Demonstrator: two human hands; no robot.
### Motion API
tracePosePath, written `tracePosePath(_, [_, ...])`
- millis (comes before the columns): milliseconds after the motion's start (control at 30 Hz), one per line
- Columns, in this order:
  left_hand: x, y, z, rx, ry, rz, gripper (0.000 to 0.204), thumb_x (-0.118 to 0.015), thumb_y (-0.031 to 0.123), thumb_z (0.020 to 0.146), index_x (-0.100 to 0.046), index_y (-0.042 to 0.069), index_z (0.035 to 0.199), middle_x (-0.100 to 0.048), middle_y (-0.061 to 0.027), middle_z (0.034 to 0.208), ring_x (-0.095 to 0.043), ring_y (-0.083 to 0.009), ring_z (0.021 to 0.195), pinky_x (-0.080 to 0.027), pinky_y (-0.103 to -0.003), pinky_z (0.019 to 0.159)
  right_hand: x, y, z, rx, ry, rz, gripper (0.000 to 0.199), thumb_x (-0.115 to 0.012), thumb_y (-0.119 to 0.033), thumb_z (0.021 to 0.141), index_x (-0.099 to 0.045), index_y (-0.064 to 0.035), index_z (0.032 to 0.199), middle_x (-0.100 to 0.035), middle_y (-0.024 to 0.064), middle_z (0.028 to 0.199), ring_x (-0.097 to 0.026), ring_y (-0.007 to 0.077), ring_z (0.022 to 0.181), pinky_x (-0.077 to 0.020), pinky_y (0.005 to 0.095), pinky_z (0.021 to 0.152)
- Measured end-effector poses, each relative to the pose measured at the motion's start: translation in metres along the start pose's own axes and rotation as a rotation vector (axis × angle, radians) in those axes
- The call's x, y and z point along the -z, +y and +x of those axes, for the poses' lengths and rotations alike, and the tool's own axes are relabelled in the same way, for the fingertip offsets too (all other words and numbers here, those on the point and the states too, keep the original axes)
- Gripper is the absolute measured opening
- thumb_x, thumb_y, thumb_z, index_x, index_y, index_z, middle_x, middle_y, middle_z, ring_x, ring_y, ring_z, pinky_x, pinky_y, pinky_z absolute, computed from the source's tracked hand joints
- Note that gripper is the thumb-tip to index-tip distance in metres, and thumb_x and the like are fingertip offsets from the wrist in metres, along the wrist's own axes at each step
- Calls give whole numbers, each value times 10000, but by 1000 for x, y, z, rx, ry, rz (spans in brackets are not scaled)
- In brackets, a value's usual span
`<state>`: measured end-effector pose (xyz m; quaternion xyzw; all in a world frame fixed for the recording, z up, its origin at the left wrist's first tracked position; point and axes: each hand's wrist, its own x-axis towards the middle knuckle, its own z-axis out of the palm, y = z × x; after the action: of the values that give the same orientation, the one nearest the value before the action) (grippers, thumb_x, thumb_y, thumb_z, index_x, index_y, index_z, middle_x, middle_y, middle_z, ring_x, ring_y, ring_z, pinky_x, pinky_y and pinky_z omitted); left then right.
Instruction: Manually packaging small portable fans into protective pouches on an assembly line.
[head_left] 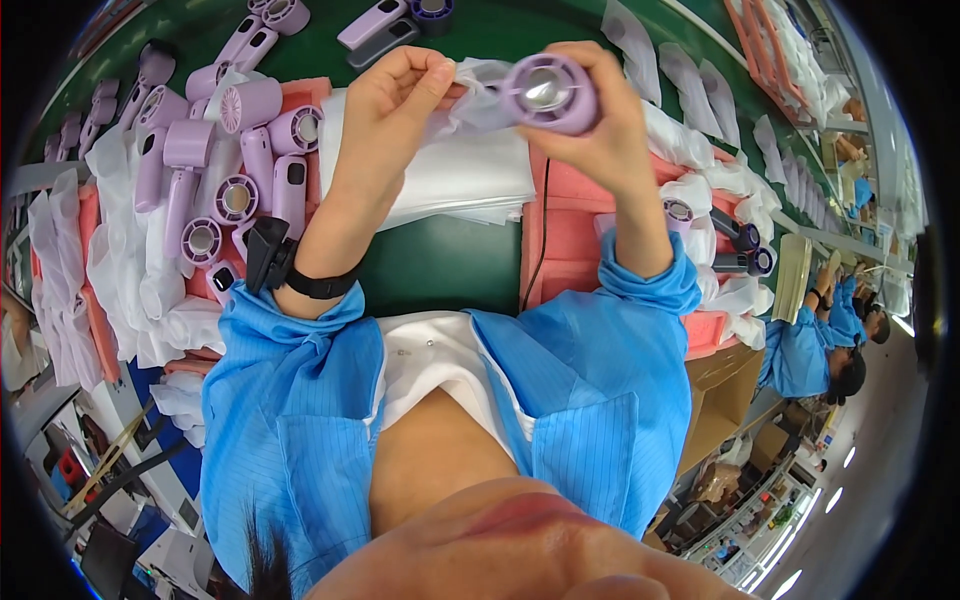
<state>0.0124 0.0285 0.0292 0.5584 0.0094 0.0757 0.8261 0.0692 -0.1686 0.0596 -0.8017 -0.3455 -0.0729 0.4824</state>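
Gripping a lilac handheld fan (pixel 550 93) by its round head, the right hand (pixel 600 120) has fingers clamped around it while the left hand (pixel 395 100) pinches the white pouch (pixel 475 95) just beside those fingers

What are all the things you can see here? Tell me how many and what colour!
Held fan: one, purple, in the right hand.
Clear bag: one, see-through white, pinched between both hands, at the fan.
Loose fans: about a dozen, purple, piled at left on white wrapping.
Bagged fans: a few, dark and purple, on the pink tray at right.
Pink foam trays: at least two, left and right.
Stack of bags: one pile, white, middle.
Conveyor belt: green, behind.
Co-workers: at least two, blue coats, far right.
Left hand: bare, black wristband.
Right hand: bare, blue sleeve.
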Motion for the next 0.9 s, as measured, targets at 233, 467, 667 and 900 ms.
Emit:
tracePosePath(233, [-2,6,-8,-262,30,51,73,-620,89,894,-631,42,949,-649,-22,845,-595,-105,774,-481,-254,694,-43,-1,8,388,59,-338,667,-817,-15,577,-593,-46,1204,-537,127,1075,-573,282,910,-500,340,752])
tracePosePath(467, [-18,-16,-20,-816,-17,782,348,-679,-32,731,-632,79,1057,-635,-54,903,-600,-183,806,-471,-258,634,-38,-15,26,284,150,-274,693,-786,-102,567,-548,-3,1211,-581,147,1080,-587,247,932,-490,322,791])
tracePosePath(667, [-21,1,-8,-686,117,813,444,-722,-9,663,-645,130,1078,-586,-67,1081,-573,-232,919,-466,-300,719,-50,1,13,83,283,-247,751,-826,-32,599,-503,-31,1277,-553,115,1088,-580,236,986,-499,309,742])
tracePosePath(900, [11,29,1,-594,-203,462,441,-783,83,683,-636,111,1097,-539,-67,1166,-519,-225,1070,-435,-350,862,-31,-9,17,97,-39,36,688,-831,-101,586,-506,-22,1187,-564,108,1042,-603,247,1009,-520,346,769])
